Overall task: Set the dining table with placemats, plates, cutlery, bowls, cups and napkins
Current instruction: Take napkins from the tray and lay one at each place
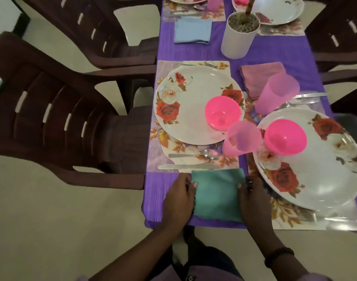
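**Teal napkin held at both side edges**

The left hand (178,196) is pinching the left edge of the teal napkin (217,194), while the right hand (252,197) is pinching its right edge. The napkin is lying flat on the purple tablecloth (274,51) between them, just this side of the knife (183,166) and placemat (157,151).

A teal napkin (218,194) lies at the near edge of the purple tablecloth (274,51), with a pale blue napkin (192,30) and a dusty pink napkin (258,75) farther along it. The white plates (193,118) carry red and white roses, and the placemats (155,151) show golden leaves on lilac. The bowls (222,113) are hot pink, the cups (241,138) translucent pink, the chairs (52,118) dark brown.
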